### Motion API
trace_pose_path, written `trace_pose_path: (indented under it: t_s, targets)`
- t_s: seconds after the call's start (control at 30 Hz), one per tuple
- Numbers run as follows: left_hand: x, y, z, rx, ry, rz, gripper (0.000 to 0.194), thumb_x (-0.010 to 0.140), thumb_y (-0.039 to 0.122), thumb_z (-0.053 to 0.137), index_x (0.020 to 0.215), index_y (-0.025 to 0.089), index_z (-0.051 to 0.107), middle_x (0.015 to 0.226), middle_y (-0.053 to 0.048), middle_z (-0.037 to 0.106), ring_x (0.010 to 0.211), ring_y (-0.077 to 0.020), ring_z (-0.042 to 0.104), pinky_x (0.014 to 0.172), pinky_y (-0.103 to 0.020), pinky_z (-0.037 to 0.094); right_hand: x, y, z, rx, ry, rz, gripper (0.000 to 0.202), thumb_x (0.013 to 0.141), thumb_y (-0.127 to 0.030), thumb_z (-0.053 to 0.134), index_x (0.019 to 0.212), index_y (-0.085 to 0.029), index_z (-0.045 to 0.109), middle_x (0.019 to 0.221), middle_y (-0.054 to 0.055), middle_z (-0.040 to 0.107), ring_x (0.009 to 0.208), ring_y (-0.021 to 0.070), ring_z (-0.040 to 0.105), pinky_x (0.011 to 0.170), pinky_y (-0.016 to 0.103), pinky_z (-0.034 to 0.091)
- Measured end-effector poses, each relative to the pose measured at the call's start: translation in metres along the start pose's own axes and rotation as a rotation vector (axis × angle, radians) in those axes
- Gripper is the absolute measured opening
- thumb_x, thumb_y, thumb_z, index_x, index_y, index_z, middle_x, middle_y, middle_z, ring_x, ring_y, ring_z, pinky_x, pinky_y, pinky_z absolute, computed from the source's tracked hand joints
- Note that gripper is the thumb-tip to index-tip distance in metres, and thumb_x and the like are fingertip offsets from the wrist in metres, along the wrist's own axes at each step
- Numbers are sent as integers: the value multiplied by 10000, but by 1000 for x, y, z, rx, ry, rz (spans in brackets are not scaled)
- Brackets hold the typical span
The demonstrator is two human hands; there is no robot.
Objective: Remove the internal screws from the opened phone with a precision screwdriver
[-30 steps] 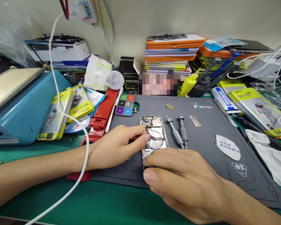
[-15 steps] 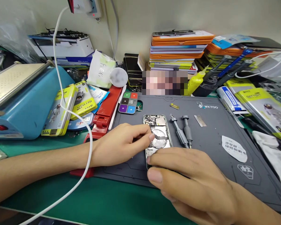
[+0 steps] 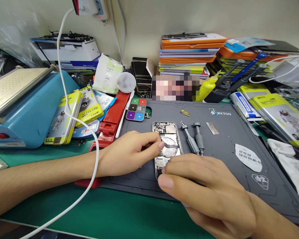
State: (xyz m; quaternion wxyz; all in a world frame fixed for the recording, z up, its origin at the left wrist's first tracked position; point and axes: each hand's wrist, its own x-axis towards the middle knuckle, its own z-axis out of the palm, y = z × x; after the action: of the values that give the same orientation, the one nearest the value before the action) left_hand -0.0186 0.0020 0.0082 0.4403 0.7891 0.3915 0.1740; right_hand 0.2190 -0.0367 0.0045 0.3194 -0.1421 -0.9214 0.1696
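An opened phone (image 3: 171,141) lies on a dark grey repair mat (image 3: 149,194), its inner parts and a round coil showing. My left hand (image 3: 129,151) reaches over its left edge with fingers curled, thumb tip and forefinger on the phone. Over the phone's lower end, my right hand (image 3: 209,192) has its thumb and fingers drawn together; whatever is between them, if anything, is hidden. Two grey screwdrivers (image 3: 190,139) lie just right of the phone.
A white cable (image 3: 97,156) hangs across my left forearm. Left are a blue machine (image 3: 37,113), yellow battery boxes (image 3: 64,116) and a red tool (image 3: 116,111). Stacked boxes (image 3: 189,49) stand behind the mat, beside a yellow bottle (image 3: 206,88). A white card (image 3: 248,157) lies right.
My right hand has shifted slightly right, uncovering a little more of the phone's lower end. The left hand and phone look unmoved.
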Motion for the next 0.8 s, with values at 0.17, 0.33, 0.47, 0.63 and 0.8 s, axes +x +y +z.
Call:
trace_pose_path:
  t_s: [0.17,0.33,0.47,0.63,0.8]
  targets:
    - [-1,1,0,4,2,-8,371,1119,383,463,800,195,489,655,84,466,601,-92,393,585,-253,307,0,0,1,22,1,-3,527,916,-7,467,1417,-149,543,937,82,742,873,205,729,801,325,620]
    - [-3,1,0,-15,0,-10,368,1122,386,457,809,196,493,664,85,481,604,-88,404,584,-240,322,-1,0,1,12,-10,8,519,932,-11,468,1427,-153,531,921,79,738,831,201,712,766,330,618]
    - [-3,1,0,-43,2,-18,367,1127,401,448,823,199,486,669,86,480,598,-86,399,573,-233,328,-1,1,4,-19,-5,3,432,1001,-83,519,1425,-169,533,948,80,756,833,203,711,786,337,628]
    - [-4,-1,2,-126,5,-65,356,1145,435,401,868,218,454,666,89,464,581,-93,388,544,-227,338,-5,3,12,-30,77,-5,440,989,-75,602,1420,-145,550,934,69,777,830,205,730,819,344,649]
    - [-2,-4,4,-308,16,-72,302,1140,451,436,951,224,498,728,82,532,613,-89,458,570,-204,407,-3,-5,12,203,473,370,652,923,-47,717,1473,-329,508,1047,28,773,866,205,773,710,328,686]
